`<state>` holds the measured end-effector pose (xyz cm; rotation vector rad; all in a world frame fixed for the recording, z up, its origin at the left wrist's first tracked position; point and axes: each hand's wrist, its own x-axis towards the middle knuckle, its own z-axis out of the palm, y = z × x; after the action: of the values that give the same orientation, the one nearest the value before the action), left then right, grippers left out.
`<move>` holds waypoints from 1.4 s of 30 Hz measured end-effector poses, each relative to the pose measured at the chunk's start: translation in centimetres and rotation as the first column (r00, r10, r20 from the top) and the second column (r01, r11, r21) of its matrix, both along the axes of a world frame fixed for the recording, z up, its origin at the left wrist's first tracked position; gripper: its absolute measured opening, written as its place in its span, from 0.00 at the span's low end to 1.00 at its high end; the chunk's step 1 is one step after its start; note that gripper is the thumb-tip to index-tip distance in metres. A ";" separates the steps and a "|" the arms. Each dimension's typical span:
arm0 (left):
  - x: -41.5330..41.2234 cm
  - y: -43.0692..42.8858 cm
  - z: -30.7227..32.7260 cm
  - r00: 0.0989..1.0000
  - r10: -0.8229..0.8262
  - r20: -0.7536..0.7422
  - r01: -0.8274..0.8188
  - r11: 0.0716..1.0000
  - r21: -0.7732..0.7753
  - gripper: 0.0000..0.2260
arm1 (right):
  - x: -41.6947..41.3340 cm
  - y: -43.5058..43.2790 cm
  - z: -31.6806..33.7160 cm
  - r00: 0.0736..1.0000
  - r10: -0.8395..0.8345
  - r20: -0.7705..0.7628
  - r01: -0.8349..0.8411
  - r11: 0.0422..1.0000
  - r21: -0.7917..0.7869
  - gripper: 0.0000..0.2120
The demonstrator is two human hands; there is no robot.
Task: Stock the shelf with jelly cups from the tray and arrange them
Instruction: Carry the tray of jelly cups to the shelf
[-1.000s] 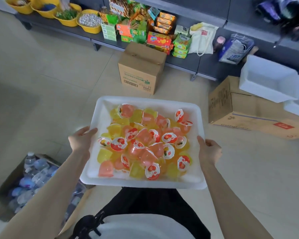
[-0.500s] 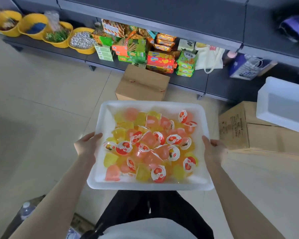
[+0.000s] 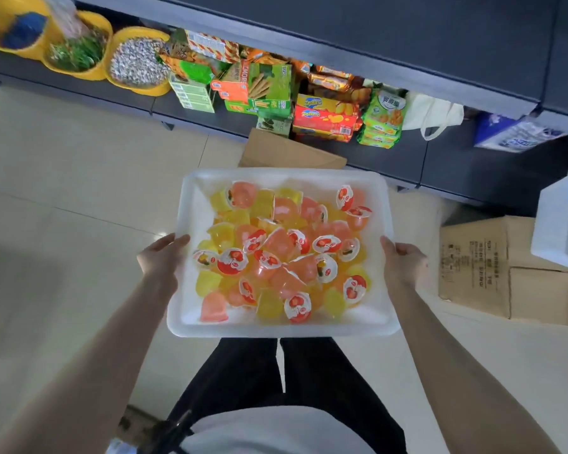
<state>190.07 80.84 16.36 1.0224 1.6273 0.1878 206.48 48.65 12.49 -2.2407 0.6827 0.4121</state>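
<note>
A white foam tray is carried level in front of me, above my legs. It holds several orange and yellow jelly cups piled loosely, some with red and white lids. My left hand grips the tray's left edge, thumb over the rim. My right hand grips the right edge the same way. The dark grey shelf lies just ahead at floor level, with an upper shelf board above it.
The low shelf carries yellow bowls of goods at the left, snack boxes and packets in the middle, and a white tote bag. A cardboard box stands on the floor ahead. Another carton with a white foam box is at the right.
I have walked closer to the shelf with the tray; the shelf and snacks now fill the upper view. The box of water bottles at lower left has left the frame. Both hands keep their grip.
</note>
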 end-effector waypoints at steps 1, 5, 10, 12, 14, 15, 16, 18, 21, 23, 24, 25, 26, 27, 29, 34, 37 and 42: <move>1.5 1.5 -0.6 1.000 -0.008 -0.004 0.007 1.000 -0.018 0.16 | 1.1 1.1 -0.6 1.000 0.001 -0.006 -0.001 1.000 -0.005 0.15; 7.4 6.5 -3.2 0.997 -0.064 -0.037 0.063 0.997 -0.036 0.16 | 5.2 4.7 -3.0 0.998 -0.003 -0.060 0.001 0.999 -0.043 0.16; 14.3 10.6 -7.9 0.992 -0.116 -0.040 0.113 0.991 -0.070 0.17 | 10.8 8.1 -6.8 0.996 0.006 -0.088 -0.016 0.994 -0.109 0.19; 16.7 11.7 -10.1 0.990 -0.130 -0.045 0.126 0.989 -0.080 0.18 | 13.1 9.0 -8.9 0.994 0.009 -0.107 -0.023 0.992 -0.126 0.19; 19.0 12.6 -12.5 0.990 -0.136 -0.048 0.132 0.988 -0.086 0.18 | 14.9 9.6 -10.9 0.992 -0.003 -0.124 -0.016 0.989 -0.150 0.19; 20.1 13.0 -13.7 0.989 -0.136 -0.052 0.131 0.988 -0.084 0.18 | 15.7 9.9 -12.0 0.991 0.000 -0.132 -0.020 0.988 -0.154 0.19; 21.1 13.3 -15.0 0.989 -0.134 -0.057 0.129 0.988 -0.081 0.18 | 16.4 10.3 -13.1 0.990 0.001 -0.141 -0.024 0.987 -0.158 0.19; 22.9 14.0 -17.5 0.990 -0.128 -0.066 0.123 0.990 -0.075 0.17 | 17.9 11.1 -15.3 0.990 -0.014 -0.144 -0.009 0.987 -0.158 0.19; 25.0 15.0 -21.1 0.989 -0.133 -0.062 0.129 0.989 -0.076 0.16 | 19.4 12.1 -18.6 0.988 -0.038 -0.149 0.014 0.986 -0.165 0.18; 26.0 15.8 -23.7 0.989 -0.139 -0.049 0.135 0.987 -0.082 0.16 | 20.3 12.8 -20.8 0.987 -0.063 -0.145 0.040 0.987 -0.155 0.18; 26.4 16.1 -24.8 0.988 -0.147 -0.049 0.143 0.987 -0.078 0.16 | 20.6 13.1 -21.7 0.987 -0.076 -0.143 0.053 0.986 -0.157 0.18; 26.8 16.4 -25.9 0.987 -0.156 -0.048 0.152 0.986 -0.073 0.16 | 20.8 13.5 -22.6 0.987 -0.086 -0.137 0.064 0.985 -0.161 0.17; 27.2 16.6 -26.9 0.986 -0.163 -0.039 0.160 0.984 -0.074 0.16 | 21.0 13.8 -23.4 0.986 -0.099 -0.131 0.077 0.984 -0.159 0.17; 27.3 16.8 -27.8 0.986 -0.163 -0.029 0.161 0.984 -0.078 0.16 | 21.0 14.1 -24.2 0.986 -0.109 -0.127 0.089 0.984 -0.157 0.16; 27.0 17.3 -29.5 0.987 -0.160 -0.013 0.158 0.984 -0.086 0.16 | 20.8 14.6 -25.4 0.985 -0.129 -0.113 0.110 0.981 -0.160 0.16; 25.9 18.1 -30.9 0.981 -0.190 0.043 0.193 0.977 -0.094 0.14 | 19.8 14.8 -26.6 0.986 -0.161 -0.048 0.151 0.974 -0.170 0.16; 25.8 17.8 -30.9 0.973 -0.229 0.027 0.230 0.973 -0.034 0.14 | 19.9 15.0 -26.4 0.988 -0.153 -0.024 0.147 0.975 -0.164 0.17; 26.3 16.3 -30.7 0.955 -0.285 -0.078 0.291 0.953 0.083 0.14 | 19.6 14.8 -25.8 0.996 -0.082 -0.028 0.076 0.980 -0.182 0.15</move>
<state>216.42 97.18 -14.37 1.3372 1.5168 0.0342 226.10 63.41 -13.28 -2.3713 0.8552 0.3643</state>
